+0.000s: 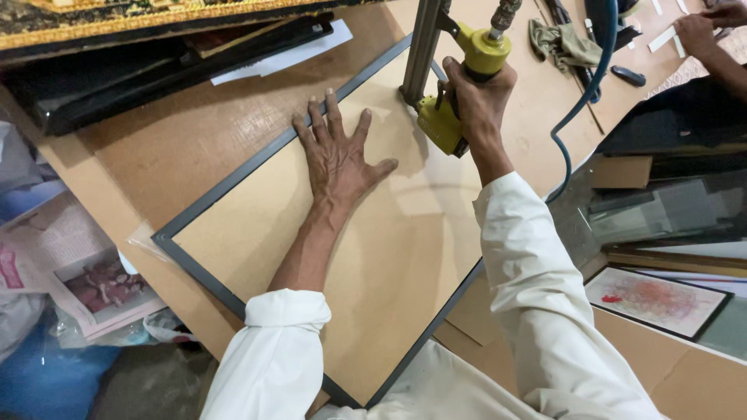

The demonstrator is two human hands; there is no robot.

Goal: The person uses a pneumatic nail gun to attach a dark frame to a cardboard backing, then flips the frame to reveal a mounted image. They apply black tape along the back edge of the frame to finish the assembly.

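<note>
Left hand: the left hand [336,155] lies flat, palm down and fingers spread, on the backing board [366,257], gripping nothing.
Right hand: the right hand [476,97] is clenched around the handle of the staple gun [459,93], just beside the left hand.
Staple gun: yellow body, smooth and blocky, with a grey metal magazine [420,47] standing upright; its nose rests at the far edge of the board, near the frame's top corner.
Hose: a blue hose [580,101] curves away from the gun across the table.
Frame: the picture frame [226,187] is thin, dark and rectangular, lying face down at a slant on the table [171,148].
Backing board: tan, matte fibreboard, flat and smooth, filling the frame.
Table: brown board surface, slightly scuffed.
Around: a gold-patterned framed piece [117,23] at the far edge; a red print [654,299] in a dark frame at the right; a crumpled green cloth [564,43] beyond the gun; another person's hand [700,31] at the far right corner.
</note>
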